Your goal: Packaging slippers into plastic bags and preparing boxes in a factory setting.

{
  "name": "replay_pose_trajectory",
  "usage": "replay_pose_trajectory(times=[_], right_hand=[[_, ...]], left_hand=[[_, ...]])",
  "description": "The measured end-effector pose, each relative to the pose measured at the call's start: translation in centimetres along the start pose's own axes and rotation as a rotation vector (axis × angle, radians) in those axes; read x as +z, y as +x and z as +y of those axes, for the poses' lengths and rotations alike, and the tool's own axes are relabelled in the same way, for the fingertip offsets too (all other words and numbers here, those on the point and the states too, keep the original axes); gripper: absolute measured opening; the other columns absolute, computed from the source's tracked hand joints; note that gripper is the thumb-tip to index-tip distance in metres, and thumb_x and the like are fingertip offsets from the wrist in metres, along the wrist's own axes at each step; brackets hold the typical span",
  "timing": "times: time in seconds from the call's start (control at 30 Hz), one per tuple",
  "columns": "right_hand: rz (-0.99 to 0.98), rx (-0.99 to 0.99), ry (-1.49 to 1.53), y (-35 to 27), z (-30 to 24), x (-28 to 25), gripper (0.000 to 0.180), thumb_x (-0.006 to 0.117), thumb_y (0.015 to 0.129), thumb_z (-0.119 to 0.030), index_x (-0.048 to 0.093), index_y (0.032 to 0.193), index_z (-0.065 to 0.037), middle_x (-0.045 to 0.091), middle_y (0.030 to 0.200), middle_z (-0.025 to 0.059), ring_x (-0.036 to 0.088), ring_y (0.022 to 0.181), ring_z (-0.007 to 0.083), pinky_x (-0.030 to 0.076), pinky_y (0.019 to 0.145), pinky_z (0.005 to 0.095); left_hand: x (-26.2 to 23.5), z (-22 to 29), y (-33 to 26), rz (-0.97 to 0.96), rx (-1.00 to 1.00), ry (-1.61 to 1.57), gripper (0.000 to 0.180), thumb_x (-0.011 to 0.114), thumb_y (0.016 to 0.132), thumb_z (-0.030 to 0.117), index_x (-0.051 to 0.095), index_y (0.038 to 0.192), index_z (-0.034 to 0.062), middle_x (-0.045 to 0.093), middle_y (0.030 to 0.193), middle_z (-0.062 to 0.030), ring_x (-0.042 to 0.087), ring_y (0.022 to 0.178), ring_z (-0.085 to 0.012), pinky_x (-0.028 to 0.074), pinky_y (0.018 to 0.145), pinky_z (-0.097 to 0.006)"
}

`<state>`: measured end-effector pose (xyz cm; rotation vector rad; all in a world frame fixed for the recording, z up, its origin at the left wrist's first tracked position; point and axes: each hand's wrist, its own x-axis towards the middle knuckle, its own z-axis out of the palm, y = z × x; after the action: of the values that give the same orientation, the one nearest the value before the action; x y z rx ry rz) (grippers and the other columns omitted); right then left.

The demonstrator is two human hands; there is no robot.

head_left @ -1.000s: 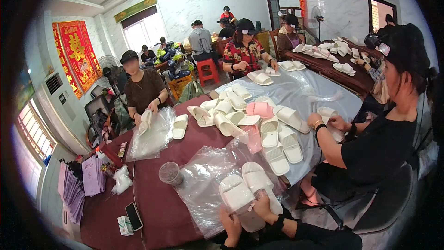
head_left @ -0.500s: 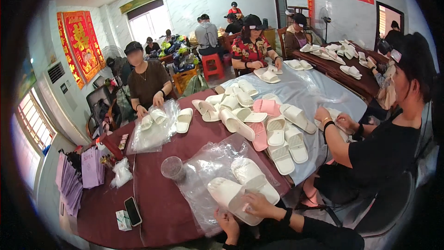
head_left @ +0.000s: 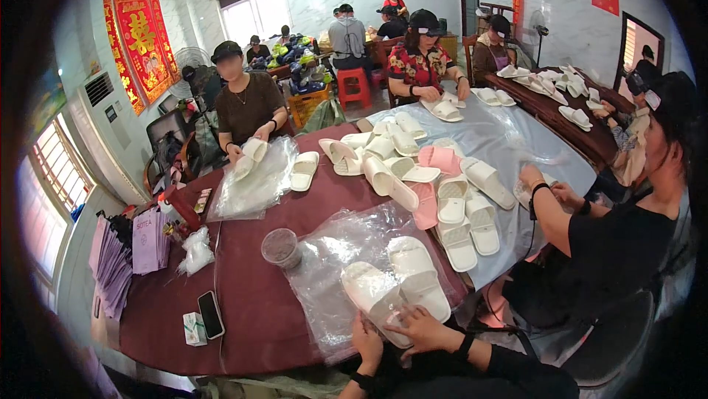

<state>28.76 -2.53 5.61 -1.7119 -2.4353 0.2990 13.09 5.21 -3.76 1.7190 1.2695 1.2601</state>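
Note:
A pair of white slippers lies on clear plastic bags [head_left: 324,259] near the table's front edge, toes pointing away. My left hand [head_left: 366,341] grips the outer heel edge of the left slipper [head_left: 367,290], fingers pointing up along its side. Over the same slipper's heel, my right hand [head_left: 426,331] bends its fingers onto the sole, partly hiding it. The right slipper [head_left: 418,277] rests beside it, untouched by either hand.
Several white and pink slippers [head_left: 424,207] are heaped beyond the bags. A clear cup [head_left: 281,249], phone [head_left: 211,316], small box [head_left: 195,329] and lilac paper bags [head_left: 150,242] stand leftward. Co-workers handle slippers across the table [head_left: 258,296] and at right.
My left hand has moved up along the slipper's edge, and my right-hand fingers have spread more over its heel. The left co-worker has lifted a slipper. The whole view has shifted slightly.

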Motion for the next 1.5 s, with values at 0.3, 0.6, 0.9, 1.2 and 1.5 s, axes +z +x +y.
replay_pose_trajectory(times=[0.3,0.6,0.9,1.2,1.5], right_hand=[[0.406,0.107,-0.008,1.4,-0.1,2.1,0.059,0.069,0.071,-0.035,0.053,0.125,-0.017,0.048,0.131,0.015,0.043,0.121,0.0359,0.037,0.093,0.047],[0.487,0.193,0.03,4.6,-0.1,3.3,0.053,0.066,0.076,-0.024,0.052,0.124,-0.01,0.045,0.133,0.0172,0.042,0.123,0.0372,0.038,0.095,0.0442],[0.273,0.3,0.014,-2.2,2.9,1.0,0.073,0.074,0.07,-0.026,0.042,0.134,-0.014,0.029,0.14,0.0279,0.026,0.131,0.0444,0.024,0.107,0.0506],[0.296,0.252,0.241,-4.4,5.5,2.7,0.073,0.07,0.076,-0.04,0.04,0.136,-0.012,0.037,0.13,0.0319,0.037,0.122,0.0486,0.033,0.102,0.0485],[0.478,0.405,0.05,-3.0,4.9,3.7,0.054,0.061,0.083,-0.041,0.05,0.126,-0.011,0.058,0.105,0.0216,0.062,0.085,0.0353,0.051,0.07,0.0406]], left_hand=[[-1.2,1.7,0.1,-0.177,0.074,0.063,0.04,0.047,0.087,0.0,0.052,0.126,0.0052,0.058,0.093,-0.0195,0.058,0.084,-0.0321,0.046,0.074,-0.038],[-1.7,2.1,1.4,-0.199,-0.479,-0.348,0.037,0.048,0.091,0.0,0.049,0.128,-0.0012,0.059,0.098,-0.0041,0.052,0.073,-0.0058,0.044,0.063,-0.02],[-1.8,1.3,1.8,-0.108,-0.417,-0.43,0.047,0.055,0.085,0.001,0.044,0.13,-0.0035,0.057,0.107,-0.0073,0.053,0.082,-0.0083,0.044,0.069,-0.02],[-1.7,1.6,1.4,-0.194,-0.326,-0.425,0.055,0.056,0.082,-0.004,0.036,0.134,-0.005,0.051,0.124,-0.0159,0.054,0.106,-0.0176,0.044,0.089,-0.029],[-1.3,-0.3,1.0,-0.241,-0.31,-0.264,0.061,0.057,0.076,-0.004,0.039,0.135,0.0001,0.058,0.093,-0.0062,0.054,0.077,-0.012,0.045,0.066,-0.026]])
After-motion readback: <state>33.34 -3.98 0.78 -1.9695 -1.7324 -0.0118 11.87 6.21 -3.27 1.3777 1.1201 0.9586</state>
